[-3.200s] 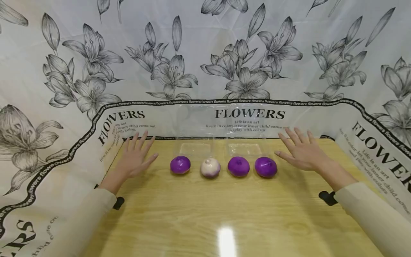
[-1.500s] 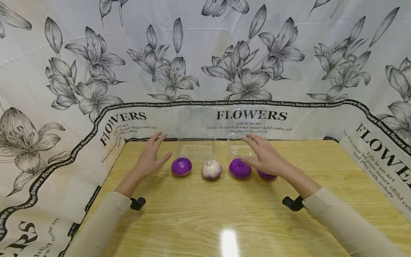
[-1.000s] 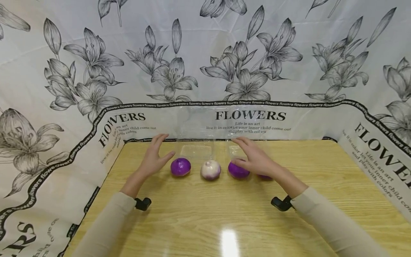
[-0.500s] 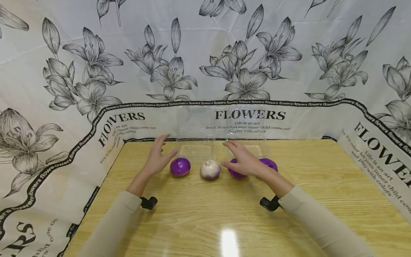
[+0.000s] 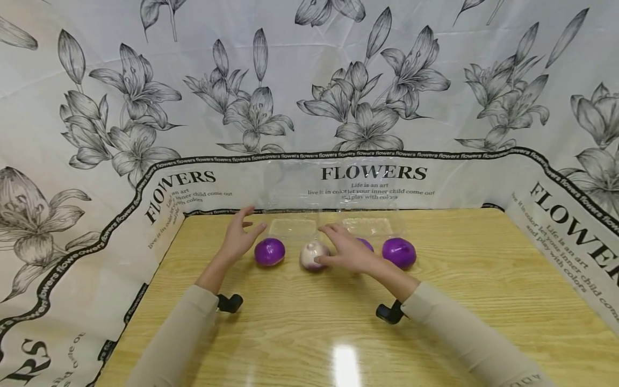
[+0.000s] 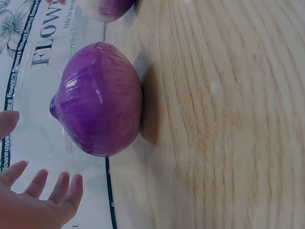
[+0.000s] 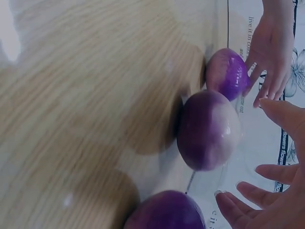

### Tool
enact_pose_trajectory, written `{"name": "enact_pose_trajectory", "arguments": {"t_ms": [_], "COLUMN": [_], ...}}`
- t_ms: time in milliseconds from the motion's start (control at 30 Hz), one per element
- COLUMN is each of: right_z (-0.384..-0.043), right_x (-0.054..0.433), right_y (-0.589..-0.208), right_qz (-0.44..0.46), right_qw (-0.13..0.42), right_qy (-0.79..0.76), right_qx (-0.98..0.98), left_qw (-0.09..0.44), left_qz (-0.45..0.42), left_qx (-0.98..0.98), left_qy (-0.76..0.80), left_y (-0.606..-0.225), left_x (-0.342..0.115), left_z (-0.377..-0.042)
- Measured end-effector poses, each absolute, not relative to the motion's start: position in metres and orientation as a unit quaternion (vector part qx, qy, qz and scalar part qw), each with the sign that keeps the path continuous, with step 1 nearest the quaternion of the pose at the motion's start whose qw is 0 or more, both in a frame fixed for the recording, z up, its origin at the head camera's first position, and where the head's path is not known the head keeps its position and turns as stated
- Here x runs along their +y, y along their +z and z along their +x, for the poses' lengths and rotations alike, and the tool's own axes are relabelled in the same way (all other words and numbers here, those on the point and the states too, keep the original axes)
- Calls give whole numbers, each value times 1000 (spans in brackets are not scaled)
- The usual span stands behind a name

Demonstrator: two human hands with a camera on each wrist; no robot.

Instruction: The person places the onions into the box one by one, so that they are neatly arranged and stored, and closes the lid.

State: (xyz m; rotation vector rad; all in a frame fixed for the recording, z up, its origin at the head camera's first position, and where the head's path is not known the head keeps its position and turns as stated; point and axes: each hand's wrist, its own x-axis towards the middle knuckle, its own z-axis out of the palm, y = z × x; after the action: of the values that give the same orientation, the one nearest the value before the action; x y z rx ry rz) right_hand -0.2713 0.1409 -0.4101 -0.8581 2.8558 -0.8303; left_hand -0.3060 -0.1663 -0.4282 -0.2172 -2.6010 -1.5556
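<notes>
A row of onions sits on the wooden table: a purple one at left (image 5: 269,251), a white one with a purple base (image 5: 308,255), and two purple ones to the right. My left hand (image 5: 236,240) hovers just left of the left purple onion, thumb and fingers apart. Over the right part of the white onion is my right hand (image 5: 349,252), its thumb overlapping it in the head view. That hand mostly hides the third onion (image 5: 366,244). The right wrist view shows spread fingers beside the white onion (image 7: 209,129), with nothing gripped.
Two clear plastic boxes, one at left (image 5: 292,228) and one at right (image 5: 369,224), stand open behind the onions, raised lids against the flower-printed cloth (image 5: 232,180). The cloth walls the table (image 5: 290,322) at the back and sides. The rightmost onion (image 5: 399,253) is uncovered.
From wide apart, both hands have come inward. My right hand has passed leftward over the two right onions to the white one; my left hand has moved closer to the left onion. The onions stay put.
</notes>
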Motion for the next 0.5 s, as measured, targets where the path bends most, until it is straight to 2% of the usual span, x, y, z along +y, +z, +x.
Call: {"name": "enact_pose_trajectory", "arguments": {"t_ms": [500], "right_z": [-264], "right_x": [111], "right_y": [-428], "right_qz": [-215], "right_qw": [13], "right_qy": [-293], "right_qx": [932], "left_qw": [6], "left_qz": [59], "left_qx": [-783], "left_qy": [-619], "left_y": [-432], "left_x": [-164], "left_z": [-314]}}
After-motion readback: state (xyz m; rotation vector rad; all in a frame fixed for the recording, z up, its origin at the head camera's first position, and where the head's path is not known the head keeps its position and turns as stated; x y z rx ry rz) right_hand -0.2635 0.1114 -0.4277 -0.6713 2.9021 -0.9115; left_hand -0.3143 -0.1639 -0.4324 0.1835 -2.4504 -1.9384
